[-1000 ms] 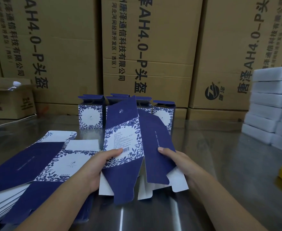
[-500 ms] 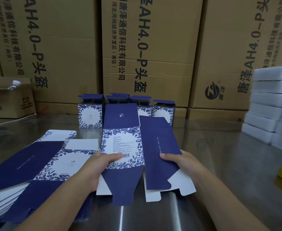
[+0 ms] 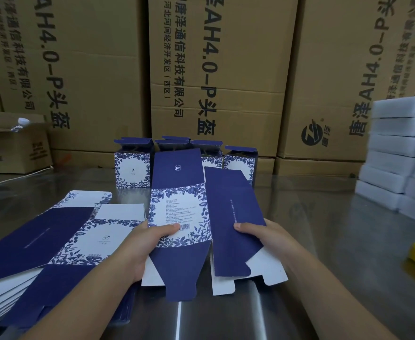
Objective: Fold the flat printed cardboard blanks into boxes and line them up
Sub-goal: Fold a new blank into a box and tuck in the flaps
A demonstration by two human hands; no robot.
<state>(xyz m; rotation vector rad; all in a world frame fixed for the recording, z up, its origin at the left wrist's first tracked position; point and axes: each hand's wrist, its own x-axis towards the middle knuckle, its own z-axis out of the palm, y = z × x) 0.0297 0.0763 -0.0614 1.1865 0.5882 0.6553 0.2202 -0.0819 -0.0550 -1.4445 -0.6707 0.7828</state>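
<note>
Over the last second you have squared up the blank (image 3: 179, 209): it leaned to the right before, and now it stands straight in front of you. Its plain blue panel has swung out beside the label panel instead of tucking behind it.

Your left hand (image 3: 140, 244) is clamped on the label panel, thumb on top by the barcode and fingers underneath. Your right hand (image 3: 267, 239) grips the blue panel the same way.

The blank is held just above the table (image 3: 324, 229), between the stack (image 3: 54, 231) on your left and the boxes (image 3: 132, 168) lined up behind it, of which at least 4 show.

I judge this to be the opening step. The sleeve looks ready to be pushed into a tube, and the bottom flaps nearest you are not yet folded.
</note>
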